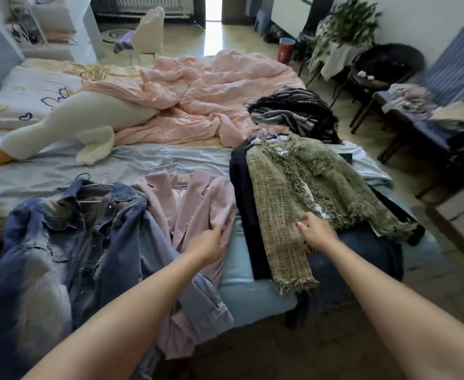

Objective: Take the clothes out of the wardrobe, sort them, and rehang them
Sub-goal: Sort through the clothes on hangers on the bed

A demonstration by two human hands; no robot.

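My left hand [210, 244] pinches the hem of the soft pale-pink blazer [195, 207] lying on its hanger near the bed's [148, 157] front edge, while my right hand [317, 231] rests loosely open, gripping nothing, on the nubby green tweed jacket with frayed fringe [304, 187] stacked over a dark navy garment [241, 193] toward the front right corner. If I tug the pink blazer, I judge its smooth cloth could slip off the hanger or drag the stiff, faded blue denim jacket [69, 229] overlapping it, and the tweed sleeve hanging over the edge could pull that pile floorward.
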